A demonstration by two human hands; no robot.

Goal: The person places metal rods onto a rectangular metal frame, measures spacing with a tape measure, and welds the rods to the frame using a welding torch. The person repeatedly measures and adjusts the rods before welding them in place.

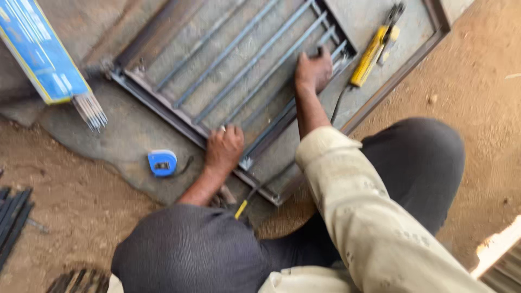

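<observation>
A rectangular metal frame [163, 100] with several parallel bars lies flat on a metal sheet on the ground. My left hand [224, 147] curls over the frame's near edge bar, close to its corner. My right hand [313, 69] reaches farther out and grips the bars near the frame's far end, its fingers hooked over a crossbar. My knees, in dark trousers, are bent on both sides, and my right arm wears a pale sleeve.
A blue tape measure [162, 162] lies left of my left hand. A blue box with welding rods [89, 111] sticking out sits at upper left. A yellow-handled tool [372, 51] rests on the sheet at upper right. Dark metal bars [13, 217] lie at far left on sandy ground.
</observation>
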